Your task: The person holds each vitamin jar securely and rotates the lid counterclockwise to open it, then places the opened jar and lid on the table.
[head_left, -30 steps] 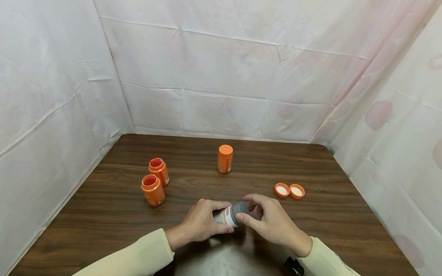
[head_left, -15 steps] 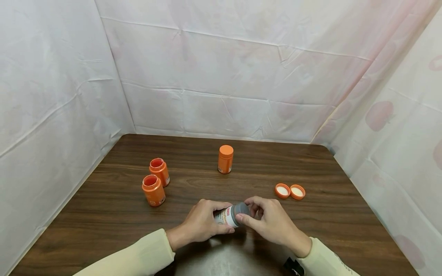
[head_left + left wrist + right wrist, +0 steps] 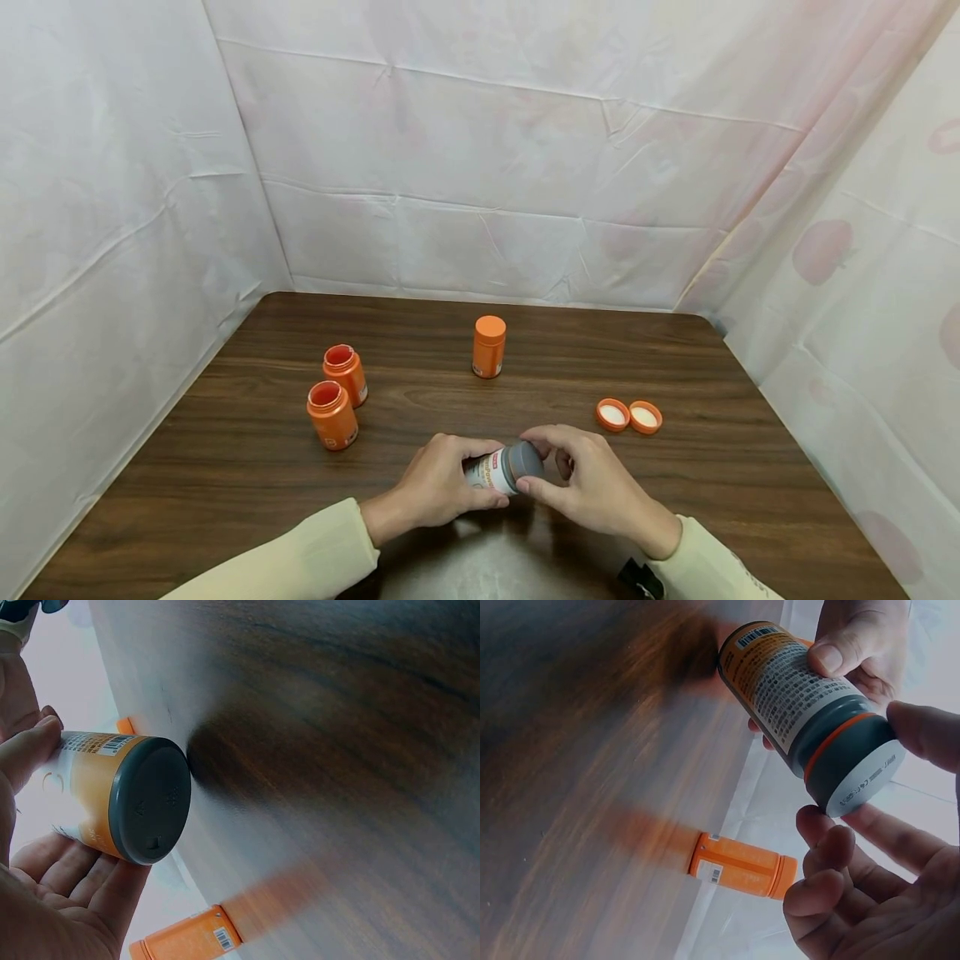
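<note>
"Looking past the hands, what did you make of the room?"

"White sheets (image 3: 480,150) with faint pink prints hung creased behind the table (image 3: 420,392) and down both sides. The table was dark brown and wood-grained, rounded at its far corners, with a pale shine along the near edge."

"And how many jars?"

"Three, all orange and upright. Two stood uncapped at the left, close together: a nearer jar (image 3: 335,425) and a farther jar (image 3: 355,385). The third, a capped jar (image 3: 488,354), stood alone towards the back."

"Any loose caps?"

"Two orange caps (image 3: 612,414), lying at the right, side by side and touching, white insides up."

"Bottles?"

"One bottle (image 3: 491,472), tilted between the two hands over the near part of the table. Whether its base touched the wood, I couldn't tell."

"How were the hands?"

"The left hand (image 3: 442,479) was wrapped round the bottle's labelled body. The right hand (image 3: 588,479) had the grey cap (image 3: 527,461) pinched between thumb and fingertips. One thin orange ring (image 3: 832,741) showed under that cap in the right wrist view."
</note>
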`<state>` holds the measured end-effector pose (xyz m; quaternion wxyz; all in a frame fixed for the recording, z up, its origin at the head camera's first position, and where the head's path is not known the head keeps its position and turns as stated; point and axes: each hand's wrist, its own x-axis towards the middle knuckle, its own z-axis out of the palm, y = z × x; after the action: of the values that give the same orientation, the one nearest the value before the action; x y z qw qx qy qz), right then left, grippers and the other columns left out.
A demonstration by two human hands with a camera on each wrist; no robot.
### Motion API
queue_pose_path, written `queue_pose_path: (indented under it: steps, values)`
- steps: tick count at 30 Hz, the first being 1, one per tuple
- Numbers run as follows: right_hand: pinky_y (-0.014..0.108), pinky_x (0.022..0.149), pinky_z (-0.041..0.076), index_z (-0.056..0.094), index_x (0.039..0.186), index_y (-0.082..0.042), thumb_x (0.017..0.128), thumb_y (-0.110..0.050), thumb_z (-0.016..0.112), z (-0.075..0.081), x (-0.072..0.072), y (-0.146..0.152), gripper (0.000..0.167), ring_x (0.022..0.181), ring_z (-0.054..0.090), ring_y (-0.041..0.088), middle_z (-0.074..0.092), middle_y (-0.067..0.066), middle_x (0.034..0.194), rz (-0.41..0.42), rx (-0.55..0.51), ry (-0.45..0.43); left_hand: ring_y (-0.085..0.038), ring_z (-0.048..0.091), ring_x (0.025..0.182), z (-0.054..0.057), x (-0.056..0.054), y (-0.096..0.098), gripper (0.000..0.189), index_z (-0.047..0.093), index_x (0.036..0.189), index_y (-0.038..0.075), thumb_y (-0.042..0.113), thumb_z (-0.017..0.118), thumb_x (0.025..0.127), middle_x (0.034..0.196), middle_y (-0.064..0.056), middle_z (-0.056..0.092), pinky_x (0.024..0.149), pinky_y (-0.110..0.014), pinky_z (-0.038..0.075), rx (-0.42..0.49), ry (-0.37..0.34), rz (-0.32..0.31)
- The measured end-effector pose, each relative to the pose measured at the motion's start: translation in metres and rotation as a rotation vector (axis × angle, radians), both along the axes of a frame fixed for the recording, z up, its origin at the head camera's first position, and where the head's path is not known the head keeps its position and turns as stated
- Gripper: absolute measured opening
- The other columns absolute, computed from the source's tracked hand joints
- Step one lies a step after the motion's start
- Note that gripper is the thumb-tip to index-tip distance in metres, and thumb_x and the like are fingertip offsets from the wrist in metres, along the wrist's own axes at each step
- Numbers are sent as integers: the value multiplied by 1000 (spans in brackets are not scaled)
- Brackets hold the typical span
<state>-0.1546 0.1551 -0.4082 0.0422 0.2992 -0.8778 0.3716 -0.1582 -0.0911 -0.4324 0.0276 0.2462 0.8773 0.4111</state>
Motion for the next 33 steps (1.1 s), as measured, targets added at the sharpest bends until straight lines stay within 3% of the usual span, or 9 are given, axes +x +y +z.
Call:
queue_pose_path:
  steps: [7, 14, 20, 23, 26, 30, 33]
  values:
    - [21, 54, 42, 67, 127, -29, 79, -20, 91, 1, 0, 3, 54, 67, 52, 13, 63, -12, 98, 71, -32, 74, -2, 60, 76, 0, -1, 0, 50, 77, 119, 32, 37, 94, 72, 98, 17, 72, 67, -24, 49, -8, 2, 6]
    - [24, 58, 45, 67, 126, -23, 70, 1, 91, 4, 1, 2, 65, 74, 52, 15, 62, -10, 111, 149, -65, 112, -2, 60, 76, 0, 0, 0, 51, 77, 120, 30, 36, 94, 72, 97, 16, 72, 67, -24, 49, -5, -7, 4]
    - [22, 57, 45, 67, 127, -23, 67, 8, 90, 4, 1, 2, 72, 76, 52, 16, 62, -7, 117, 169, -79, 113, -2, 60, 75, 0, 0, 0, 51, 77, 120, 30, 37, 94, 72, 94, 16, 72, 66, -24, 48, -12, 5, 7]
    - [22, 56, 44, 65, 132, -24, 68, 5, 91, 4, 1, 2, 75, 74, 52, 16, 61, -7, 118, 172, -80, 108, -2, 60, 75, -1, -1, 0, 52, 77, 120, 29, 38, 94, 72, 96, 16, 72, 66, -23, 48, -11, 4, 8]
    - [21, 55, 44, 61, 136, -26, 74, -10, 93, 2, 1, 2, 71, 73, 53, 16, 61, -8, 117, 151, -73, 98, -2, 60, 75, -1, -1, 0, 51, 77, 120, 30, 37, 94, 73, 96, 16, 72, 66, -24, 49, -6, -3, 1]
    - [22, 56, 45, 62, 133, -27, 83, -36, 88, 1, 1, 1, 57, 70, 53, 14, 63, -11, 107, 68, -54, 83, -2, 60, 74, -1, -1, -1, 48, 77, 118, 33, 36, 94, 73, 93, 18, 70, 65, -24, 48, 2, -5, -9]
    - [22, 57, 44, 67, 125, -23, 85, -47, 83, 1, 0, 0, 50, 68, 52, 12, 63, -11, 99, -5, -21, 66, -2, 60, 74, -1, -1, 0, 47, 77, 117, 33, 35, 94, 73, 92, 18, 70, 65, -24, 48, 6, -3, -8]
